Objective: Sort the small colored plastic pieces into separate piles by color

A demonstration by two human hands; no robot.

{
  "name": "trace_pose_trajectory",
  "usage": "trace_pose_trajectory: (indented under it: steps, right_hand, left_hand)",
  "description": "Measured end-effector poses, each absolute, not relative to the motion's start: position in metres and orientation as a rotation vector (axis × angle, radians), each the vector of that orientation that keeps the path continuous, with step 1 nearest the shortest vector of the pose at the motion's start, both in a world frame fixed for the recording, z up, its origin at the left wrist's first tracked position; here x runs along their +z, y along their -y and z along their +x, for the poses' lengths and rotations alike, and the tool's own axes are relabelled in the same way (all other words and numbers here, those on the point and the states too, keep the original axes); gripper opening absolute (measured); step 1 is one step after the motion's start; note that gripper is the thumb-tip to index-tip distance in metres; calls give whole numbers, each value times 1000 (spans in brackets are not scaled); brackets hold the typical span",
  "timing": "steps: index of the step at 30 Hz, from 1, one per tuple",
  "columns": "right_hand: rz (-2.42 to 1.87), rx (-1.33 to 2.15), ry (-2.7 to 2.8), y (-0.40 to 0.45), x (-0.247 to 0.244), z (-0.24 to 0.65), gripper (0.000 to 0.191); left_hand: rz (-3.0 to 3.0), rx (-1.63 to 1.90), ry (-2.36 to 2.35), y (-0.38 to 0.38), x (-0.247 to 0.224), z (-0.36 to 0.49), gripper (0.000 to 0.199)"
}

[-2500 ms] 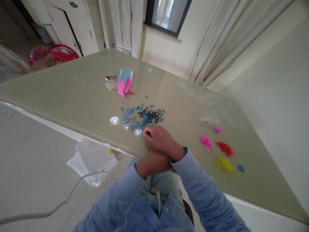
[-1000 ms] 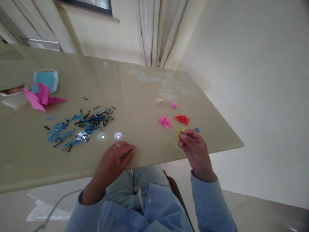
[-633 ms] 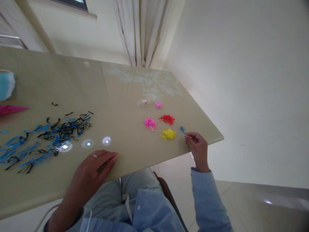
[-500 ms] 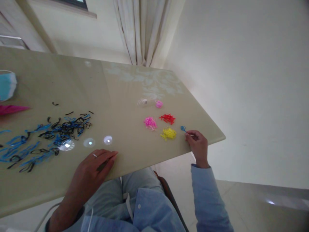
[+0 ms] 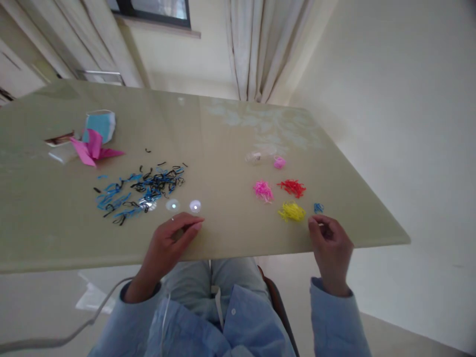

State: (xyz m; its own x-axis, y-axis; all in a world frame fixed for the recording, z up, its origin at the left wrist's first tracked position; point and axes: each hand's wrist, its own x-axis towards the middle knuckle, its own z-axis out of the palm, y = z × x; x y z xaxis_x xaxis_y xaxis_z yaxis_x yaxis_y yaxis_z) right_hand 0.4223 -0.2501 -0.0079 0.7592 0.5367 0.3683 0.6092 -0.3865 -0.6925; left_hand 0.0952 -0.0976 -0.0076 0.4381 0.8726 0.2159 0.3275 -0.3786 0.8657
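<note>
My right hand (image 5: 331, 244) hovers at the table's front edge, thumb and index finger pinched with nothing visible between them. Just beyond its fingertips lies a small pile of blue rubber bands (image 5: 318, 208). Beside that are heaps of yellow rubber bands (image 5: 292, 211), red rubber bands (image 5: 293, 188) and pink rubber bands (image 5: 264, 191). My left hand (image 5: 173, 243) rests near the front edge, thumb tip against the index finger, holding nothing I can see. A scattered mix of black and blue rubber bands (image 5: 158, 183) spreads out beyond it to the left.
A clear plastic container (image 5: 260, 155) and a pink ring-shaped item (image 5: 279, 162) lie behind the heaps. At the left are a pink folded paper (image 5: 92, 148) and a blue face mask (image 5: 102, 125). The table (image 5: 223, 238) ends near a wall on the right.
My right hand has let go of the blue rubber band and drawn back from the blue pile. The view has swung left, bringing in the pink paper and the whole mask.
</note>
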Motion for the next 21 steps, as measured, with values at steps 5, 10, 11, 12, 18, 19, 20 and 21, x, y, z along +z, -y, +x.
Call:
trace_pose_trajectory:
  steps: [5,10,11,12,18,19,20,21]
  right_hand:
    - [-1821,126,1350,239,-4,377,18]
    - [-1710,259,1620,222,-12,365,20]
    - [-1731,257,1623,220,-14,366,22]
    - [-1753,249,1615,218,-16,367,24]
    - [-1835,168,1566,209,-17,370,37]
    - [-1844,159,1563,209,-16,370,39]
    - [-1849,150,1559,208,-15,369,41]
    - [-1851,142,1556,207,-14,368,42]
  left_hand:
    - [1687,1095,-1379,92,-4,64,25]
    - [1840,1043,-1823,81,-3,29,27]
    - [1891,1012,-1871,79,-3,24,27]
    - [1929,983,-1906,77,-3,20,27]
    - [2063,808,-1962,72,-9,13,30]
    - [2080,807,-1968,72,-10,14,29]
    - [2090,809,-1975,72,-11,14,28]
    - [2094,811,-1985,72,-12,14,27]
